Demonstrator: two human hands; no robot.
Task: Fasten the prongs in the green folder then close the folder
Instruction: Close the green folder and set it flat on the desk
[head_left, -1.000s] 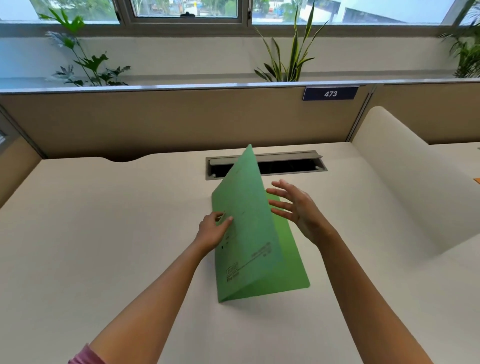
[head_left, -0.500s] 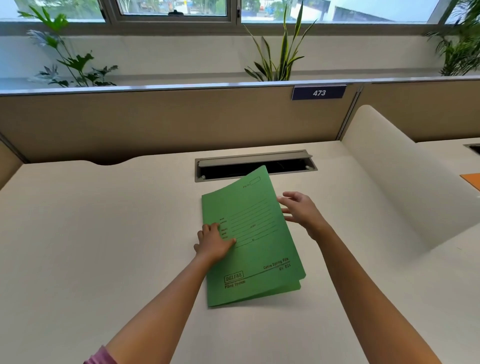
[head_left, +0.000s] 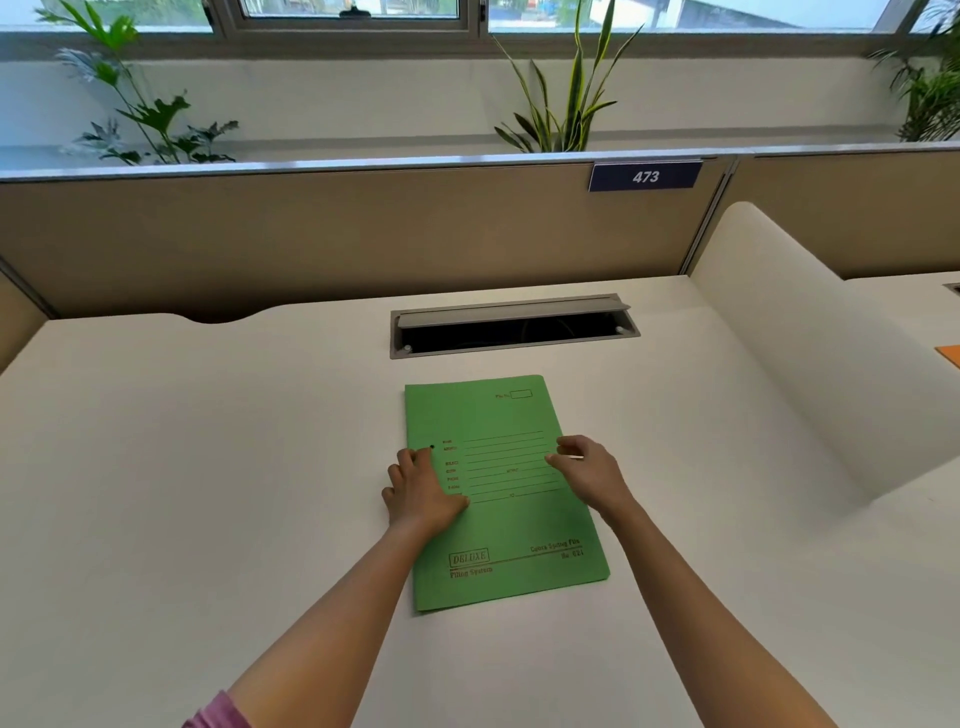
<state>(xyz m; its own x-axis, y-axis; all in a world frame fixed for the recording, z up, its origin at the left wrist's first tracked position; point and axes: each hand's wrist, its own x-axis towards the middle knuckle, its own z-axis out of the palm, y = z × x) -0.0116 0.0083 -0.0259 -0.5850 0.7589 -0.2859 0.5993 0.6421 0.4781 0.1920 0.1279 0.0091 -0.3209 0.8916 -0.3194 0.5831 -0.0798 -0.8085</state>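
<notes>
The green folder (head_left: 511, 525) lies closed and flat on the white desk (head_left: 208, 467), printed cover up, spine on the left. My left hand (head_left: 423, 491) rests palm down on the cover's left edge near the spine, fingers together. Over the right edge hovers my right hand (head_left: 589, 473), fingers curled loosely and touching or just above the cover. Neither hand grips anything. The prongs are hidden inside the folder.
A grey cable slot (head_left: 514, 325) with its lid raised sits in the desk just beyond the folder. A beige partition (head_left: 311, 234) with a "473" label (head_left: 645, 176) closes the back. A curved white divider (head_left: 805, 353) rises on the right, with an orange sheet (head_left: 948, 356) beyond it.
The folder's front cover swung down from upright to flat, closing the folder. My left hand pressed it down near the spine and my right hand came down onto its right edge.
</notes>
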